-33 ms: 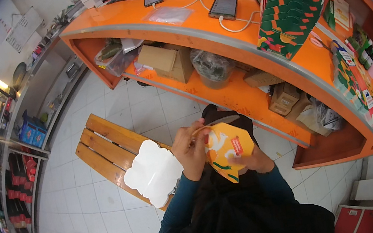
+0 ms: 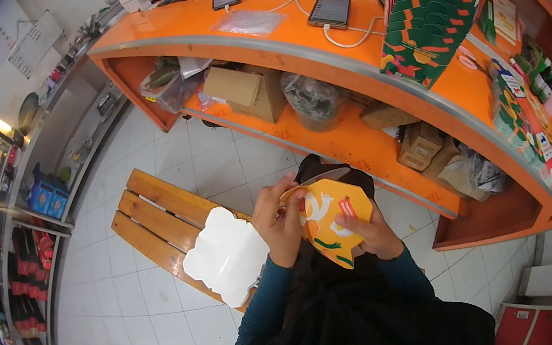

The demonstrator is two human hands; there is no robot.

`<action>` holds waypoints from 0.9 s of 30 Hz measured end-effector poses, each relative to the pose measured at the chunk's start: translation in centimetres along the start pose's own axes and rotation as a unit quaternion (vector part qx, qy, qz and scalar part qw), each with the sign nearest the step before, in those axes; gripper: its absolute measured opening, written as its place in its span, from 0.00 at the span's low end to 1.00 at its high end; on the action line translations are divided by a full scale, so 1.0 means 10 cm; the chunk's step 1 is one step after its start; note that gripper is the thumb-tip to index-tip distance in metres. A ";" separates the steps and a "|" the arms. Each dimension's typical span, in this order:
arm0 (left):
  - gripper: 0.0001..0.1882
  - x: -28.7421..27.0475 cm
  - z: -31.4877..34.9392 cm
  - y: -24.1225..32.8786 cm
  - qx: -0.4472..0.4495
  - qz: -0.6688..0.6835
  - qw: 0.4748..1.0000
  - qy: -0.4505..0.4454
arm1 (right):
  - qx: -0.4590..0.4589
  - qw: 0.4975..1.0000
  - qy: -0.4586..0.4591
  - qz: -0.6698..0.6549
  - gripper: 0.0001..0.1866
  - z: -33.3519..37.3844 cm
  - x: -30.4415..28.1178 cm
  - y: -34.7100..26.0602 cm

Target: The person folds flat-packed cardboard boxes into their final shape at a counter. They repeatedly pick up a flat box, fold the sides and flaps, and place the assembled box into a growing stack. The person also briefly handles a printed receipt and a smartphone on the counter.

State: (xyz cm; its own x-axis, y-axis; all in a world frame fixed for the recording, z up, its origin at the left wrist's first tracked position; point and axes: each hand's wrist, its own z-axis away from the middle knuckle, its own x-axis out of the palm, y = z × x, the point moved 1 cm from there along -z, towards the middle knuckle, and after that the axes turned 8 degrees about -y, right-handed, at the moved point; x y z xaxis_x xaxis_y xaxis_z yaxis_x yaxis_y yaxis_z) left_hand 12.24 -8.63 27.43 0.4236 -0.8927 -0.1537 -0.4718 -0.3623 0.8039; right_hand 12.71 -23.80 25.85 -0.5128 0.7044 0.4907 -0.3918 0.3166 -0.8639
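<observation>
A yellow printed food carton (image 2: 329,216), partly folded, is held over my lap with its printed face up. My left hand (image 2: 276,219) pinches the carton's upper left edge between thumb and fingers. On the right side, my right hand (image 2: 375,230) grips it with the thumb flat on the printed face and the other fingers hidden beneath. A greyish flap shows along the carton's far edge. Close to my left wrist, white cut-out carton blanks (image 2: 226,257) lie on a slatted wooden bench (image 2: 167,221).
An orange curved counter (image 2: 198,30) stands ahead, carrying phones (image 2: 330,11) on cables, a plastic bag (image 2: 251,22) and nested green printed cartons (image 2: 429,14). Its lower shelf holds cardboard boxes (image 2: 246,91) and a bagged bucket (image 2: 314,99). Shelving (image 2: 37,244) lines the left wall.
My right hand has shifted slightly up and left, its thumb now further onto the printed face. The carton has tilted a little; my left hand keeps its pinch.
</observation>
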 end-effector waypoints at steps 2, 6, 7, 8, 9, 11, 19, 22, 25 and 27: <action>0.11 -0.01 -0.03 0.00 -0.002 0.007 1.000 -0.005 | -0.058 0.995 0.032 -0.072 0.20 -0.02 0.06 -0.07; 0.10 -0.19 -0.06 0.05 0.045 -0.008 0.981 -0.190 | -0.071 0.987 0.043 -0.134 0.15 -0.01 -0.02 -0.20; 0.09 -0.22 -0.07 0.06 0.060 0.020 0.976 -0.208 | -0.068 0.988 0.049 -0.128 0.16 0.00 -0.03 -0.21; 0.09 -0.24 -0.09 0.05 0.076 0.050 0.970 -0.225 | -0.065 0.989 0.055 -0.121 0.16 0.00 -0.04 -0.23; 0.08 -0.26 -0.12 0.04 0.142 0.020 0.962 -0.231 | -0.067 0.987 0.052 -0.136 0.17 0.00 -0.06 -0.23; 0.08 -0.27 -0.16 0.09 0.198 -0.047 0.951 -0.231 | -0.063 0.982 0.047 -0.169 0.19 0.01 -0.05 -0.25; 0.14 -0.26 -0.11 0.07 0.262 -0.189 0.921 -0.215 | -0.148 0.977 0.012 0.152 0.20 0.16 0.20 -0.27; 0.19 -0.29 -0.09 0.07 0.246 -0.169 0.924 -0.239 | -0.098 0.994 0.028 0.051 0.17 0.13 0.18 -0.38; 0.23 -0.28 -0.10 0.10 0.238 -0.127 0.930 -0.249 | -0.098 0.995 0.028 0.012 0.15 0.14 0.15 -0.40; 0.24 -0.25 -0.06 0.08 0.240 -0.128 0.929 -0.250 | -0.094 0.995 0.029 -0.010 0.15 0.14 0.15 -0.40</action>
State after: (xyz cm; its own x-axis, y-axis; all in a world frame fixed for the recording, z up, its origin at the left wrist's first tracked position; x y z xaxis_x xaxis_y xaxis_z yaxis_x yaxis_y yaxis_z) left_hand 11.29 -6.51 28.76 0.2134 -0.7307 -0.6485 -0.7467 -0.5500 0.3740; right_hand 12.42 -24.92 30.24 -0.4602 0.7305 0.5046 -0.2492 0.4392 -0.8631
